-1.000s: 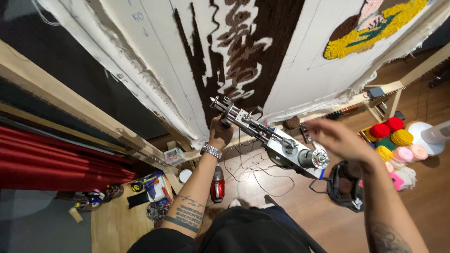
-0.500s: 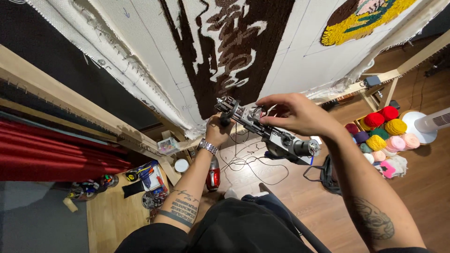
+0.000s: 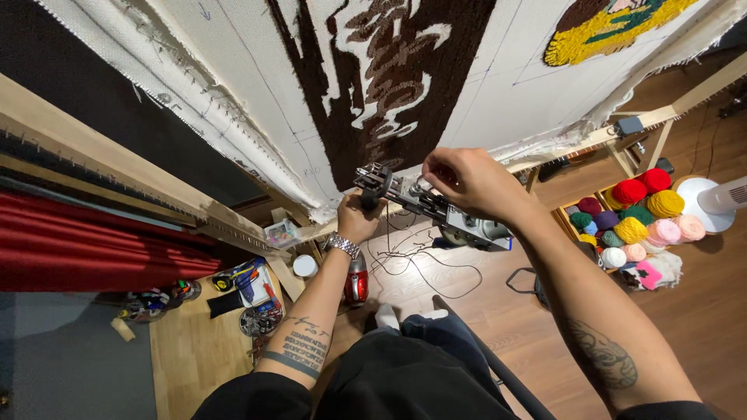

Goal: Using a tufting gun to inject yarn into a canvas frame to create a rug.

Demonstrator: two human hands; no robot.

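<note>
From the head camera, the person stands facing a big white cloth (image 3: 257, 101) stretched on a wooden frame (image 3: 117, 167), with a dark brown tufted patch (image 3: 373, 85) in the middle. The left hand (image 3: 359, 216) is closed around the front grip of a tufting gun (image 3: 424, 204), held just below the cloth's lower edge. The right hand (image 3: 467, 179) is curled over the top of the gun, fingers pinched at something small there; I cannot tell what. With fingers that close to the working parts, a bump of the trigger could nip them, I'd say. Cords (image 3: 412, 260) loop over the floor (image 3: 498, 311) just beside the person's feet, so a step back might snag one and jerk the gun. Yarn balls (image 3: 634, 210) sit well off to the right.
</note>
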